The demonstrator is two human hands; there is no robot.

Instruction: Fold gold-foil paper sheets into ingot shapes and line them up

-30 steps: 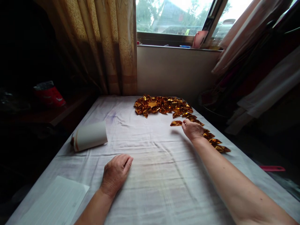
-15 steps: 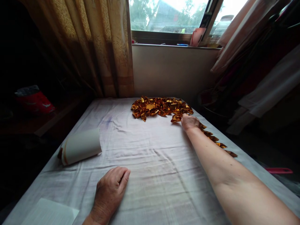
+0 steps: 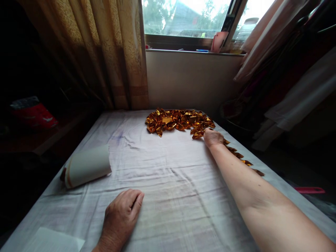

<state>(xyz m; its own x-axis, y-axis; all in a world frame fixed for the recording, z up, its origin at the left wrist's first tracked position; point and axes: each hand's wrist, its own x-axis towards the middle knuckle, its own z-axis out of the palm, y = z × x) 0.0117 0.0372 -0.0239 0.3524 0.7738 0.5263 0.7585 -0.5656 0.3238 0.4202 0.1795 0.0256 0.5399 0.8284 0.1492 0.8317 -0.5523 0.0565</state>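
Observation:
My right hand (image 3: 214, 137) reaches to the far right of the cloth-covered table. Its fingers are closed at the folded gold foil pieces, mostly hidden behind the hand; a gold foil ingot (image 3: 197, 134) shows beside its fingertips. A heap of shiny gold foil ingots (image 3: 168, 120) lies at the far edge, just left of that hand. Along the right edge runs a row of several similar ingots (image 3: 247, 163), partly covered by my forearm. My left hand (image 3: 123, 209) rests on the cloth near the front, fingers curled in, with nothing seen in it.
A white roll (image 3: 89, 166) with a brown end lies on the left of the table (image 3: 157, 168). A pale paper sheet (image 3: 56, 240) is at the front left. A curtain (image 3: 118, 52), a window sill with a pink cup (image 3: 218, 41) and hanging clothes (image 3: 301, 94) surround the table.
The view has shifted slightly, so most things sit a little further left. My right hand stays at the same spot by the gold foil pieces; my left hand still rests curled.

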